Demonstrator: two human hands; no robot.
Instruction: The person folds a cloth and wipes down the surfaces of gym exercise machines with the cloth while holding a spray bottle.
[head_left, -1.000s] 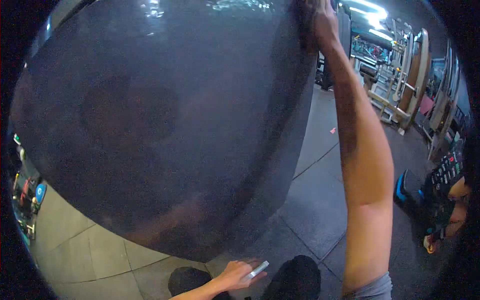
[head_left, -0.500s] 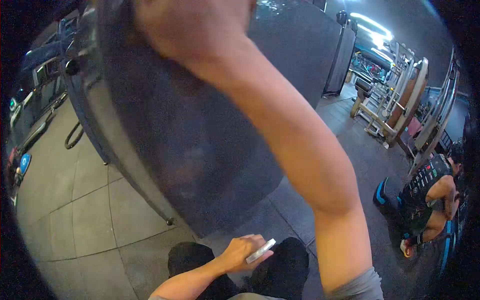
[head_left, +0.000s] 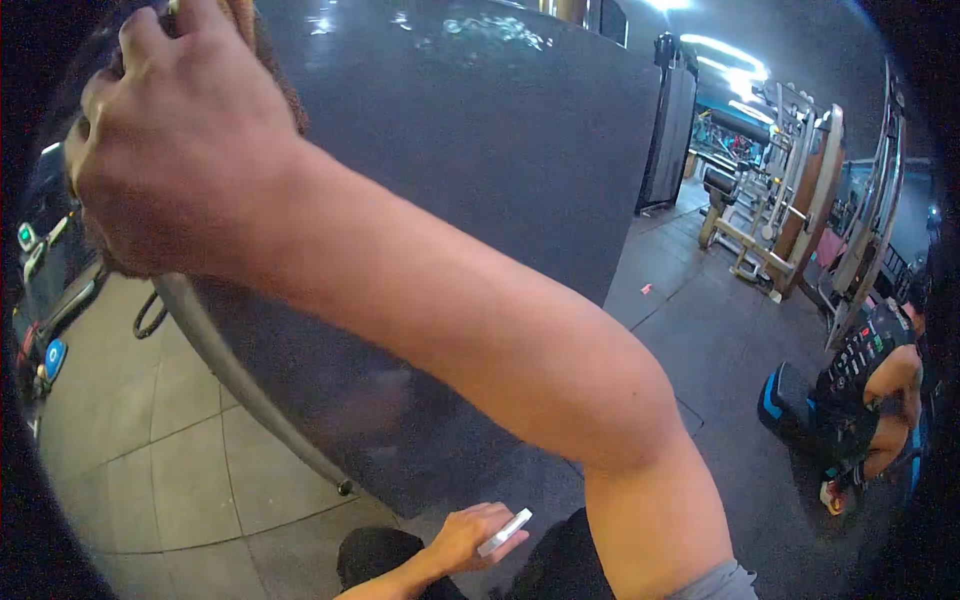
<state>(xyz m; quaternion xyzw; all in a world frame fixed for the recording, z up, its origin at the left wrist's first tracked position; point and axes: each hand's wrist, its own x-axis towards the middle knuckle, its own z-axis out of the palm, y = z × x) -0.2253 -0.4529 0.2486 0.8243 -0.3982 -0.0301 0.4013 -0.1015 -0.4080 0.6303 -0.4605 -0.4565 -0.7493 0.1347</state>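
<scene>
Gym floor here, laid with dark tiles (head_left: 190, 450), with weight machines (head_left: 770, 210) lined up off to the right under bright strip lights and 1 other person (head_left: 865, 365) seen low down beside them. Most of the view is filled by 1 big dark panel (head_left: 450, 150), with a curved frame bar (head_left: 225, 355) seen at its lower left.

Brown cloth (head_left: 284, 85) is bunched in the right hand (head_left: 180, 160), up at the panel's upper left, fingers curled in tight around it; the fingertips are hidden, and whether the panel is actually touched can't be told. Down low, 1 slim pale object (head_left: 505, 532), phone-like, is gripped in the left hand (head_left: 468, 533).

Looks like a wiping pass, judging by how the cloth is held. For another stroke, it'd need to be kept flat against the panel, with the pale object held clear.
</scene>
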